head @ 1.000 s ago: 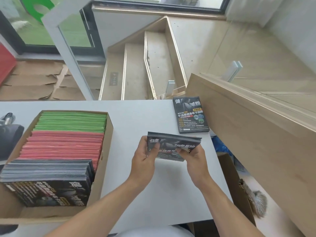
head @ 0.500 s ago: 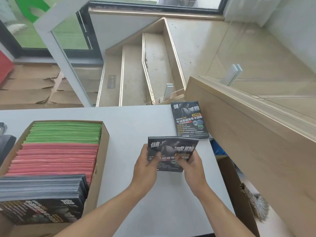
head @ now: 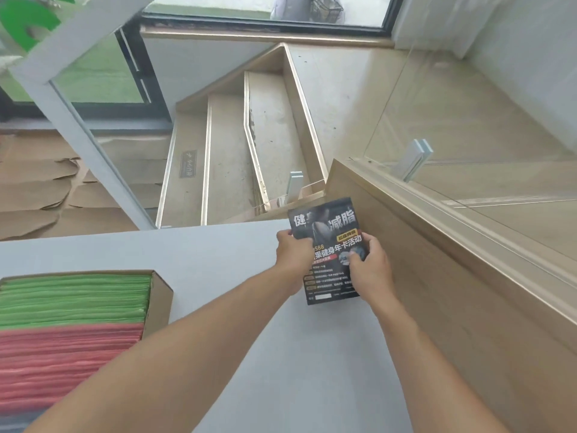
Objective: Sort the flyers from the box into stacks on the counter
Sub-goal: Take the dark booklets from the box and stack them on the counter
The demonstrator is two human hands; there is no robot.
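A black flyer bundle [head: 327, 248] with white and yellow print lies at the far right corner of the white counter [head: 218, 260], over the spot where the black stack stood. My left hand [head: 295, 251] grips its left edge, thumb on top. My right hand [head: 368, 267] holds its right edge, thumb pressed on the face. The cardboard box [head: 160, 295] at the left holds green flyers [head: 75, 298] at the back, red flyers [head: 68, 364] in the middle, and a sliver of dark ones at the bottom left edge.
A wooden ledge [head: 437, 276] with a glass panel runs along the counter's right side, close to my right hand. Beyond the counter's far edge, stairs [head: 231, 157] drop away. Brown cardboard sheets [head: 37, 189] cover the floor at left.
Both hands carried the black flyers from the counter's middle forward and right, and lowered them onto the black stack in the far right corner. The view tilted forward too.
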